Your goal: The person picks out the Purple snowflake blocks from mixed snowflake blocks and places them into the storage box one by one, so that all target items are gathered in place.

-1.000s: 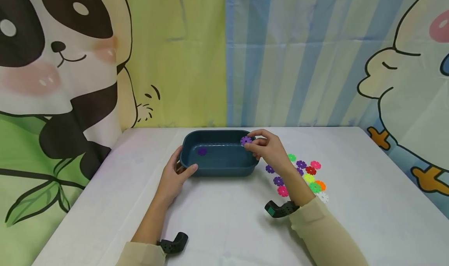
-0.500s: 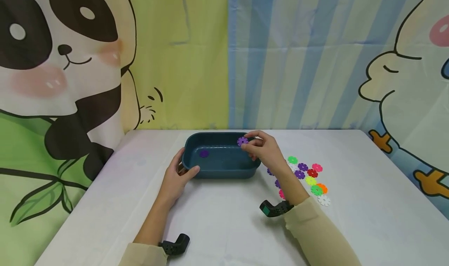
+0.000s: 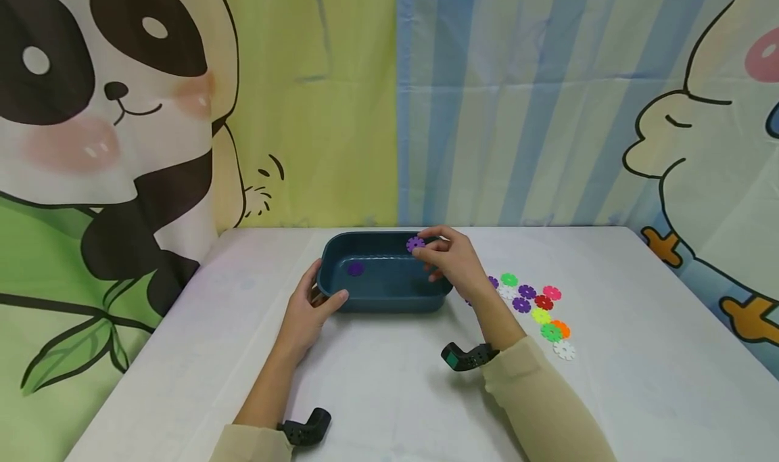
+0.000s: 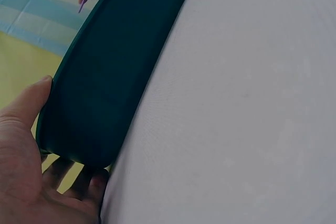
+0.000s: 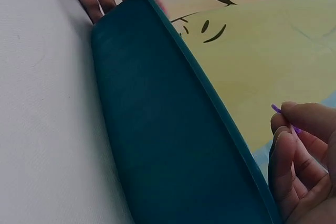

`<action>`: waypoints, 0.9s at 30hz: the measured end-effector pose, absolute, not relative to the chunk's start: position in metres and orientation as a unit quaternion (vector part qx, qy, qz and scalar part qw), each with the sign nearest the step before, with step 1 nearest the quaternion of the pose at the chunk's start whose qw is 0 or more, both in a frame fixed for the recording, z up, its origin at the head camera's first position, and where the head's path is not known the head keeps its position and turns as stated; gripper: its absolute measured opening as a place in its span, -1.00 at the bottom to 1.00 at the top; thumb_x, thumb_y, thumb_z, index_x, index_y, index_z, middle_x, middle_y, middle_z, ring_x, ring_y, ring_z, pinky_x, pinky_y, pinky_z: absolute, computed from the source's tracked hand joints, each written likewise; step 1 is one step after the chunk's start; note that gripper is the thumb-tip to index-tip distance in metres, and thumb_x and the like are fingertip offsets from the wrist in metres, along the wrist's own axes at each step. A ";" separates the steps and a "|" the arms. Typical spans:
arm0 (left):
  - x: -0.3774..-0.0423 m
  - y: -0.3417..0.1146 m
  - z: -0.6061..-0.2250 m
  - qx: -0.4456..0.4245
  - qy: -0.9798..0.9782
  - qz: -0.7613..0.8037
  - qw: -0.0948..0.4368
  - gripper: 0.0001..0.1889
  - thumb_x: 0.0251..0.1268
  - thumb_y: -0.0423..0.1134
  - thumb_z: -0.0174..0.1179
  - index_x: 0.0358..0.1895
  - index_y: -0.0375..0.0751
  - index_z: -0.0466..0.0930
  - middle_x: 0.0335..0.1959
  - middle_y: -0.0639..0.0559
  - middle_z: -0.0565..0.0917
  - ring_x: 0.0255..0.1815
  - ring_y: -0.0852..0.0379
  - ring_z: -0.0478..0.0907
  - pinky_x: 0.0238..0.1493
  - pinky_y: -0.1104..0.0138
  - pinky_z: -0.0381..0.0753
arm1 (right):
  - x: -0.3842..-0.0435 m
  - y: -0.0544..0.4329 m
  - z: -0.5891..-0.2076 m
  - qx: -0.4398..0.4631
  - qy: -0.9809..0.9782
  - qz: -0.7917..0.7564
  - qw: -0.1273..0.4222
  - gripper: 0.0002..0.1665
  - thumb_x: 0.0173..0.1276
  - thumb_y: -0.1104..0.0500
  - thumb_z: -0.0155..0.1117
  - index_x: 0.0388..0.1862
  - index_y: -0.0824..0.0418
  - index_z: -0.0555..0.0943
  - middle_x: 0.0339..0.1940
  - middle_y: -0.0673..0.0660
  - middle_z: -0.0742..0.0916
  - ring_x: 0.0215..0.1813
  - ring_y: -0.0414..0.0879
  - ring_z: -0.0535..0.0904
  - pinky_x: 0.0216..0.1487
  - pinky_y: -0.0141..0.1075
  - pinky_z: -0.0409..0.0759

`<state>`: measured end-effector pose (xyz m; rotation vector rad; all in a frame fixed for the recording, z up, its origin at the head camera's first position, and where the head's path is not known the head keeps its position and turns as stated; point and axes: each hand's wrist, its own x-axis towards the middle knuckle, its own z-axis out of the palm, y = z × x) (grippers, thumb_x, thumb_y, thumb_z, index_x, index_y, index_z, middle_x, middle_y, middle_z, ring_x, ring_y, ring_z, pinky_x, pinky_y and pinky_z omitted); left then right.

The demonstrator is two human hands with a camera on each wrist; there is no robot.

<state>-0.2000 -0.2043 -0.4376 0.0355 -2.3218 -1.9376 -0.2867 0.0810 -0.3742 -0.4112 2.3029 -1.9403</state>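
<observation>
A purple notched plastic disc (image 3: 415, 245) is pinched between the thumb and fingertips of my right hand (image 3: 452, 260), over the right end of a dark teal basin (image 3: 383, 304). In the right wrist view the same disc (image 5: 276, 109) shows edge-on, above the rim. My left hand (image 3: 307, 310) holds the basin's left end. Its thumb (image 4: 32, 98) lies at the rim and its fingers go round the end wall in the left wrist view. Inside the basin, toward the left, lies another purple disc (image 3: 356, 268).
Several notched discs in different colours lie loosely grouped right of the basin, among them a red disc (image 3: 544, 302) and a white disc (image 3: 564, 350). My right forearm hides part of the group. Behind the white table (image 3: 377, 381) hangs a printed curtain (image 3: 304, 110).
My right hand has moved slightly left with the purple disc, farther over the basin. The left hand keeps its hold, and the whole head view has shifted slightly.
</observation>
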 end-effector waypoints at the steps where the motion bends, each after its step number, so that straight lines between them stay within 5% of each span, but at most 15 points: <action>1: -0.200 -0.204 -0.438 0.012 -0.767 -0.639 0.059 -0.07 0.37 -0.03 0.40 0.68 0.12 0.01 0.68 -0.04 0.16 0.63 -0.16 0.24 0.55 0.03 0.35 | -0.287 0.080 -0.373 -0.134 0.757 -0.637 0.052 -0.56 0.40 0.14 0.45 0.21 0.17 0.59 -0.40 0.00 0.75 -0.27 0.22 0.60 -0.46 -0.30 0.72; 17: -0.200 -0.204 -0.437 0.015 -0.765 -0.641 0.061 -0.07 0.37 -0.03 0.40 0.68 0.12 0.03 0.68 -0.04 0.15 0.63 -0.17 0.23 0.54 0.03 0.35 | -0.291 0.061 -0.373 -0.149 0.754 -0.635 0.071 -0.51 0.40 0.15 0.45 0.23 0.27 0.56 -0.40 -0.03 0.76 -0.30 0.08 0.64 -0.38 -0.23 0.76; 27: -0.201 -0.203 -0.439 0.019 -0.766 -0.640 0.063 -0.07 0.36 -0.04 0.41 0.67 0.13 0.04 0.69 -0.04 0.11 0.64 -0.17 0.20 0.55 0.02 0.35 | -0.294 0.050 -0.379 -0.143 0.752 -0.639 0.073 -0.56 0.40 0.17 0.45 0.19 0.24 0.58 -0.12 0.41 0.77 -0.30 0.10 0.66 -0.36 -0.20 0.78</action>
